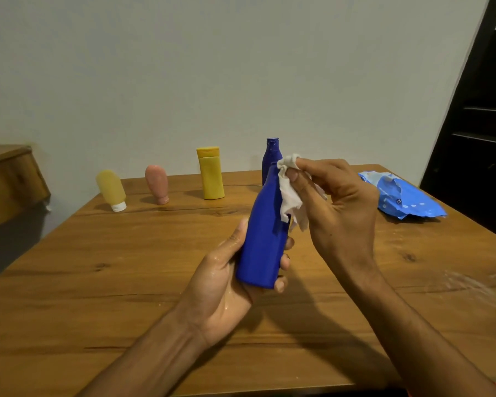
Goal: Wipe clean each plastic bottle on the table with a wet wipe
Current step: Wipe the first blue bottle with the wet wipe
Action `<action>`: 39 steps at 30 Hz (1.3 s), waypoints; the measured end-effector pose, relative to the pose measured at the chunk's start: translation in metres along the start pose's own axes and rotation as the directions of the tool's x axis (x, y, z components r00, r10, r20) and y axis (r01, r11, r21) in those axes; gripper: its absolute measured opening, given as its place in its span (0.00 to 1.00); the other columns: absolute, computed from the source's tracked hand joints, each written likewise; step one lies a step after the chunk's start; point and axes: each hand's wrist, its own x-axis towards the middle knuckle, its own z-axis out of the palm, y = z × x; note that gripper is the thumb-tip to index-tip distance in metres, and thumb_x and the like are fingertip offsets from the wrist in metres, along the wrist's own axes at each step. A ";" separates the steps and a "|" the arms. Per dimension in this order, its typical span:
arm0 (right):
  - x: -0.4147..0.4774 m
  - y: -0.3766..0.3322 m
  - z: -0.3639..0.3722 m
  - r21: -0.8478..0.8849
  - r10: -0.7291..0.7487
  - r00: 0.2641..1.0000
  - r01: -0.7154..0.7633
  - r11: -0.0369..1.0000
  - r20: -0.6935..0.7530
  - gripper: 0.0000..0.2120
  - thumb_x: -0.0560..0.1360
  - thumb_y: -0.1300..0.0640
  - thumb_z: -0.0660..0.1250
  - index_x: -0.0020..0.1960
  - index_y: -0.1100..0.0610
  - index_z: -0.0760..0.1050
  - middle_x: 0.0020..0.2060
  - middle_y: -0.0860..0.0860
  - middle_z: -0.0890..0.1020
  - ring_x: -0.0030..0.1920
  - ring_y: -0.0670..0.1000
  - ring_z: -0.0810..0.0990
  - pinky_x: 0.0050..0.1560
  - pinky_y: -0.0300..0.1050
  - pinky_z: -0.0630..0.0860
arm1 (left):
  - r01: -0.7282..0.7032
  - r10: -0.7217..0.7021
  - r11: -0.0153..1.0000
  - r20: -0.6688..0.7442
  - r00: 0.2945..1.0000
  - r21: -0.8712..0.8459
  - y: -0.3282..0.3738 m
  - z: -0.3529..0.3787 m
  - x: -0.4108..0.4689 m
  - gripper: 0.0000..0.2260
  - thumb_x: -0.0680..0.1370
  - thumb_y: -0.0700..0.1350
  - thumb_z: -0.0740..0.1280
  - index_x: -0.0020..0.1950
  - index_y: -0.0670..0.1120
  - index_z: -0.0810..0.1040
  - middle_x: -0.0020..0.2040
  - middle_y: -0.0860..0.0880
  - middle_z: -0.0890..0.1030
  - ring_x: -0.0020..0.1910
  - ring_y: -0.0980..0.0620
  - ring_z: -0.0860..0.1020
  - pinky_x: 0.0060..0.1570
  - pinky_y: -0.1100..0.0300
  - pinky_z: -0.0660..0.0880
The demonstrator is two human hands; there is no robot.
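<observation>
Fingers (284, 262) around smooth blue bottle (265, 242), crumpled white wipe (291, 193)

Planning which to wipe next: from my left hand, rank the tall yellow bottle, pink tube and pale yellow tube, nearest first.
From the left hand:
1. Tall yellow bottle, back row, centre.
2. Pink tube, further left.
3. Pale yellow tube, far left.

Bare forearms (161, 353); left hand (226, 285) wet, droplets glistening on palm.
</observation>
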 end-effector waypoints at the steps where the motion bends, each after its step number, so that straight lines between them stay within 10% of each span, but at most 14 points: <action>1: 0.000 0.000 0.000 0.000 0.007 1.000 -0.007 1.000 0.000 0.09 0.74 0.58 0.68 0.54 0.57 0.80 0.45 0.51 0.81 0.47 0.45 0.79 0.43 0.32 0.74 | 0.007 -0.007 1.000 -0.006 1.000 0.002 0.000 0.000 0.000 0.19 0.80 0.53 0.59 0.61 0.45 0.82 0.50 0.40 0.81 0.42 0.48 0.79 0.36 0.56 0.77; 8: -0.002 -0.001 -0.001 0.033 0.019 0.976 -0.027 0.999 0.215 0.09 0.73 0.58 0.68 0.54 0.56 0.80 0.46 0.50 0.80 0.48 0.41 0.78 0.43 0.29 0.72 | -0.045 0.043 0.999 -0.063 0.997 -0.028 0.008 -0.001 0.003 0.19 0.79 0.53 0.60 0.60 0.44 0.82 0.48 0.39 0.80 0.40 0.48 0.79 0.34 0.56 0.78; 14: 0.001 0.002 -0.003 -0.070 0.018 0.998 -0.014 0.997 0.064 0.09 0.74 0.57 0.68 0.53 0.55 0.81 0.45 0.51 0.80 0.46 0.42 0.77 0.40 0.29 0.70 | -0.010 0.017 0.997 -0.094 0.995 0.075 -0.006 -0.001 0.001 0.21 0.77 0.53 0.61 0.63 0.42 0.78 0.50 0.38 0.82 0.40 0.46 0.79 0.33 0.55 0.78; 28: 0.002 0.000 -0.006 -0.108 -0.108 0.973 0.132 0.985 0.204 0.08 0.75 0.59 0.67 0.53 0.54 0.80 0.45 0.49 0.77 0.46 0.40 0.75 0.42 0.28 0.70 | -0.075 0.086 0.992 -0.113 0.990 0.100 0.001 -0.001 0.003 0.19 0.77 0.53 0.62 0.62 0.44 0.80 0.51 0.39 0.81 0.41 0.46 0.79 0.34 0.55 0.77; 39: 0.002 0.001 -0.008 0.039 0.065 0.933 -0.085 0.996 0.354 0.09 0.72 0.59 0.70 0.51 0.54 0.81 0.45 0.50 0.81 0.45 0.41 0.78 0.39 0.31 0.72 | -0.078 0.075 0.997 -0.110 0.991 -0.024 0.008 0.002 0.004 0.20 0.77 0.53 0.61 0.64 0.45 0.79 0.50 0.40 0.81 0.40 0.48 0.79 0.33 0.56 0.77</action>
